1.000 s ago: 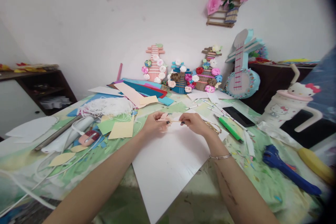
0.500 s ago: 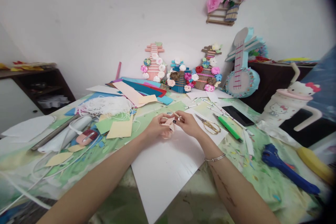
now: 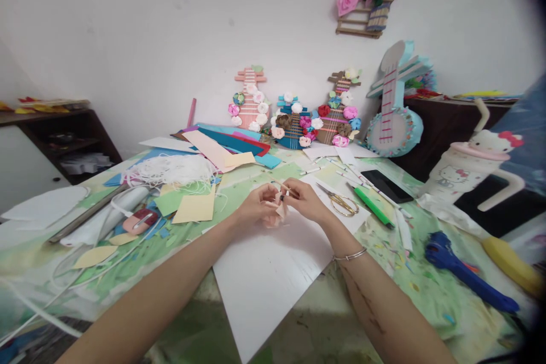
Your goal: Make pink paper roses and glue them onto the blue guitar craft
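Note:
Above a white sheet [image 3: 273, 273] my two hands meet at a piece of pale pink paper [image 3: 272, 219]. My left hand [image 3: 254, 205] has its fingers curled round the left side of that crumpled paper. At the paper's right edge, my right hand [image 3: 305, 199] is closed in a pinch, with a thin tan stick [image 3: 283, 185] lying across its fingers. A small dark spot shows at the right fingertips; I cannot tell what it is. Parts of the paper are hidden by the fingers. Gold-handled scissors [image 3: 343, 205] lie just right of my right hand.
A green cutter [image 3: 373, 207], phone [image 3: 386, 186], blue glue gun [image 3: 469, 273] and white tumbler [image 3: 456, 173] are on the right. White cord [image 3: 170, 172] and coloured paper [image 3: 195, 205] lie left. Flower-decorated paper instruments [image 3: 294, 125] stand along the wall.
The pink paper between my fingers has turned and bunched, its folds lying differently at the right fingertips. Both hands stay in nearly the same place.

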`<state>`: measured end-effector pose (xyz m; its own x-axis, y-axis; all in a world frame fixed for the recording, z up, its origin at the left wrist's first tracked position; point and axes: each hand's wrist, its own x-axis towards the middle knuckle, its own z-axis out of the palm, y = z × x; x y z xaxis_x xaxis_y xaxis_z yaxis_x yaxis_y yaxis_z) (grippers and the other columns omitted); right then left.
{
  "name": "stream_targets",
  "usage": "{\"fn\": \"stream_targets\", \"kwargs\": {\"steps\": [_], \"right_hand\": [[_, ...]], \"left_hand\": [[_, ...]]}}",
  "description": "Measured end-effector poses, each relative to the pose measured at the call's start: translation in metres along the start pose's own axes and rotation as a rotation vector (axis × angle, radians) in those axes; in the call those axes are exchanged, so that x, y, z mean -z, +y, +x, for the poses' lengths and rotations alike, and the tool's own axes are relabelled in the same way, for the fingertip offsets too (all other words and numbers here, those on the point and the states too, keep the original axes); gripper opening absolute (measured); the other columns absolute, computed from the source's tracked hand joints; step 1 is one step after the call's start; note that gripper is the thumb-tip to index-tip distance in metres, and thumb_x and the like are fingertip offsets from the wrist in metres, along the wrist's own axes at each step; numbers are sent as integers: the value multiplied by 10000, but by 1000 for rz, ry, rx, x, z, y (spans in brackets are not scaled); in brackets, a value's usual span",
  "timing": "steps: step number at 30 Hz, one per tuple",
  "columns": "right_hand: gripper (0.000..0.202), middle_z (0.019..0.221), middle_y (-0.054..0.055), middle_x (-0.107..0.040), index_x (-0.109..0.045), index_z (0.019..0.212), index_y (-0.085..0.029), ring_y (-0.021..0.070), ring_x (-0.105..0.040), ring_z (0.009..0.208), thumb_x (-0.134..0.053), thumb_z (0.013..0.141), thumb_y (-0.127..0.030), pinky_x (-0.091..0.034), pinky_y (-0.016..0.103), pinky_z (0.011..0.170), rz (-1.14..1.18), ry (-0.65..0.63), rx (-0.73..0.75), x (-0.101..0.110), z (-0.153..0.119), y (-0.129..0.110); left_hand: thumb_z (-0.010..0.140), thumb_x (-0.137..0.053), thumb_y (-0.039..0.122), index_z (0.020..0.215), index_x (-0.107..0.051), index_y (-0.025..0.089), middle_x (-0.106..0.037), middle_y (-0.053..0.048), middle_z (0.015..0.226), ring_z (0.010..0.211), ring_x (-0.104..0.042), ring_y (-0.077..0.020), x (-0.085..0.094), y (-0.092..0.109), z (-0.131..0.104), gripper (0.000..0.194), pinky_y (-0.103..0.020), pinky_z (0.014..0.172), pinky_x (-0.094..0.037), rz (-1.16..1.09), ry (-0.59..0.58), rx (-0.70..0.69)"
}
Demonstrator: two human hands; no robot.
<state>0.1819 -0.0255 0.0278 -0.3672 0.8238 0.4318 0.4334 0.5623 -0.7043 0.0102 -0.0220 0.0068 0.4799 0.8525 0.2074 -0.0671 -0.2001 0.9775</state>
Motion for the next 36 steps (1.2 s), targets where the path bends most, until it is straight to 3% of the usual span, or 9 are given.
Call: {"fn": "stream_targets", "kwargs": {"steps": [3, 7, 11, 16, 21, 28, 36], "right_hand": [[58, 582, -67, -359, -530, 683, -176, 82, -323, 541, -508, 701, -226, -251, 203, 514, 38, 34, -60, 0, 0, 2], [81, 547, -75, -341, -506, 649, -177, 81, -304, 534, -514, 685, -250, -234, 207, 505, 82, 45, -100, -2, 1, 4], [114, 544, -73, -356, -496, 614, -175, 81, -317, 541, -537, 660, -271, -246, 209, 507, 116, 61, -130, -4, 2, 5], [89, 544, -63, -381, -478, 587, -178, 87, -354, 550, -502, 644, -242, -272, 210, 515, 63, 142, -187, -7, 3, 1], [129, 658, -37, -511, -547, 687, -171, 84, -382, 567, -554, 651, -295, -293, 204, 521, 9, 77, -174, -9, 1, -4], [63, 596, -55, -465, -505, 630, -174, 81, -374, 542, -525, 627, -233, -276, 206, 508, 11, 84, -172, -9, 2, 7], [132, 599, -45, -515, -602, 719, -164, 78, -419, 524, -509, 642, -216, -303, 195, 493, 84, 41, -189, -6, 3, 13]], "left_hand": [[629, -731, 350, 814, -544, 149, -608, -42, 764, 685, -588, -152, 1, 3, -1, 330, -256, 611, -444, -38, -50, -33], [723, -647, 430, 734, -597, 132, -573, -27, 667, 602, -535, -120, 2, 5, -1, 302, -242, 584, -412, -3, 34, -22], [645, -731, 361, 691, -614, 126, -600, -32, 722, 676, -554, -129, 4, 3, 0, 267, -248, 661, -428, 37, 46, -40], [619, -756, 349, 716, -591, 129, -591, -12, 676, 590, -560, -120, 6, -3, 1, 291, -250, 584, -441, -16, 38, 13], [664, -724, 369, 712, -585, 122, -586, -4, 653, 573, -554, -105, 9, -11, 5, 288, -227, 558, -435, 22, 96, -46], [655, -728, 382, 713, -605, 118, -611, -8, 645, 565, -549, -102, 12, -12, 7, 297, -224, 560, -427, 15, 138, -59], [620, -748, 364, 707, -646, 109, -617, -10, 570, 492, -522, -92, 15, -7, 8, 287, -217, 510, -419, 44, 208, -4]]}}
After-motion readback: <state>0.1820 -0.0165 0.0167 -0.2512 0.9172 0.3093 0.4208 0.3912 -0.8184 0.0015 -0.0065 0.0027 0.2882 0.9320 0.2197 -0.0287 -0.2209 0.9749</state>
